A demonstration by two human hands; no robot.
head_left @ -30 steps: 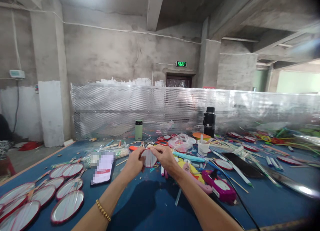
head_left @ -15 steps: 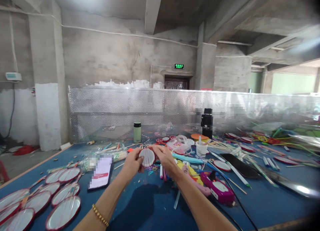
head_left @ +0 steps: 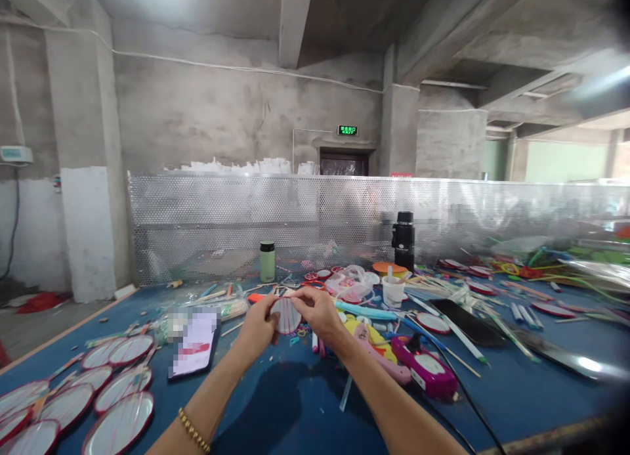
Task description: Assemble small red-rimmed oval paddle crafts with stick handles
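Observation:
A small round white disc (head_left: 287,318) with thin reddish lines across its face stands tilted up above the blue table, between both hands. My left hand (head_left: 261,322) is closed on its left edge, thumb in front and fingers behind. At the upper right rim, my right hand (head_left: 317,314) pinches with thumb and index finger; a thread or anything else that small between them cannot be made out. Below the disc lie small coloured loops (head_left: 296,340) and pink and white pens (head_left: 317,343).
Larger red-rimmed white discs with sticks (head_left: 121,422) lie at left, beside a phone (head_left: 195,343). A pink glue gun (head_left: 381,358), a purple device (head_left: 424,368) with a cable, and a white cup (head_left: 393,291) are at right. A green bottle (head_left: 267,261) and black flask (head_left: 404,239) stand behind.
My right hand has shifted from the disc's right side to its upper rim, fingertips now pinched. The disc's face is turned slightly, and the camera view has moved a little.

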